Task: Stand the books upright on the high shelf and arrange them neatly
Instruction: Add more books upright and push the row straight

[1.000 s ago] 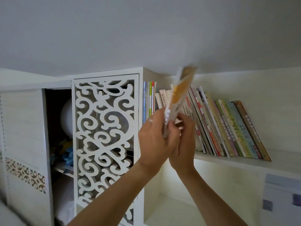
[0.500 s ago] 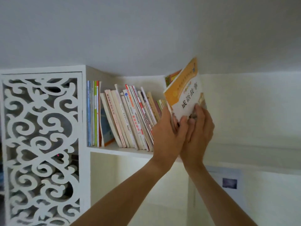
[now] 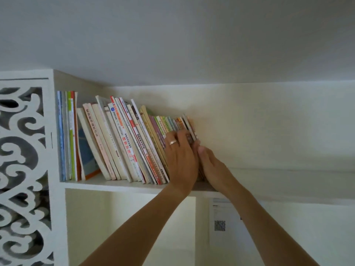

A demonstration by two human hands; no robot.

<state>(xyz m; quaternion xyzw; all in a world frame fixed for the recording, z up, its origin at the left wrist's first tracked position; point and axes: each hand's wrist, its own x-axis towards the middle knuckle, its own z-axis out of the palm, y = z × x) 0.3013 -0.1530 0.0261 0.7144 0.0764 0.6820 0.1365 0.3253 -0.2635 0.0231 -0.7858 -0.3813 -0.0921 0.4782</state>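
Observation:
A row of books (image 3: pixel 123 143) stands on the high white shelf (image 3: pixel 115 186). A few thin ones at the far left (image 3: pixel 66 135) are upright; the others lean to the left. My left hand (image 3: pixel 180 160), a ring on one finger, rests with its fingers laid over the spines at the row's right end. The orange-and-white book (image 3: pixel 190 123) stands as the last one on the right. My right hand (image 3: pixel 211 166) lies against the right side of that last book, thumb pointing up beside my left hand. Its fingers are hidden behind the books and my left hand.
A white carved lattice panel (image 3: pixel 21 169) closes the cabinet on the left. The shelf runs on bare to the right of the books. The ceiling is close above. Below the shelf, a paper with a QR code (image 3: pixel 220 225) hangs on the wall.
The orange-and-white book that both hands held up in the air now stands at the right end of the row. Both hands have dropped to the books there.

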